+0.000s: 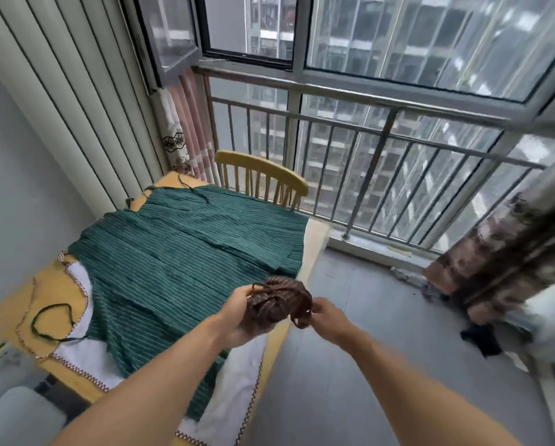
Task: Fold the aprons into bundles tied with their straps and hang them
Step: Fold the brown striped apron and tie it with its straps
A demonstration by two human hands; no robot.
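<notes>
A brown striped apron bundle [271, 302], wound round with its own strap, sits in my left hand [236, 312] above the table's right edge. My right hand [326, 312] pinches a loop of the brown strap [302, 318] just right of the bundle. A green striped apron [179, 252] lies spread flat over the wooden table [52, 289]; its dark neck strap [49, 318] loops on the left. Under it lies a white apron [234, 394] with zigzag trim.
A wooden chair [260, 175] stands behind the table against a metal railing [382, 136] and large windows. A patterned curtain [507, 249] hangs at the right, with a dark cloth [482, 341] on the grey floor below it.
</notes>
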